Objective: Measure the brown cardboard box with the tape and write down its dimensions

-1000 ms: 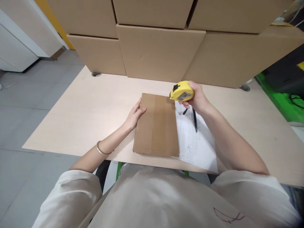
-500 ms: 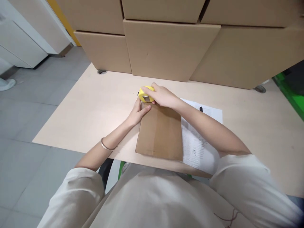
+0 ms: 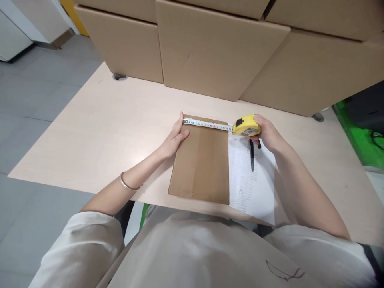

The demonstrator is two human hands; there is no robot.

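Note:
My right hand (image 3: 267, 132) is closed round a yellow tape measure (image 3: 247, 125), just past the right edge of a brown cardboard box (image 3: 207, 164). The tape's white blade (image 3: 207, 123) is drawn out across the far end of the box, from its left edge to the case. At the left far corner, my left hand (image 3: 175, 138) grips the box, thumb on top and fingers along the side, by the blade's end. The fingers' undersides are hidden. Beneath my right hand, a black pen (image 3: 252, 155) lies on a printed paper sheet (image 3: 258, 192).
Large cardboard boxes (image 3: 216, 52) stand stacked along the back of the pale table (image 3: 99, 128). Cable holes (image 3: 120, 77) sit near the table's far edge. Grey floor tiles (image 3: 33, 100) show at left, and something green (image 3: 354, 136) is at right.
My right hand has moved right with the tape measure, drawing the blade out across the box. My left hand stays at the box's left edge. More of the pen and paper now shows.

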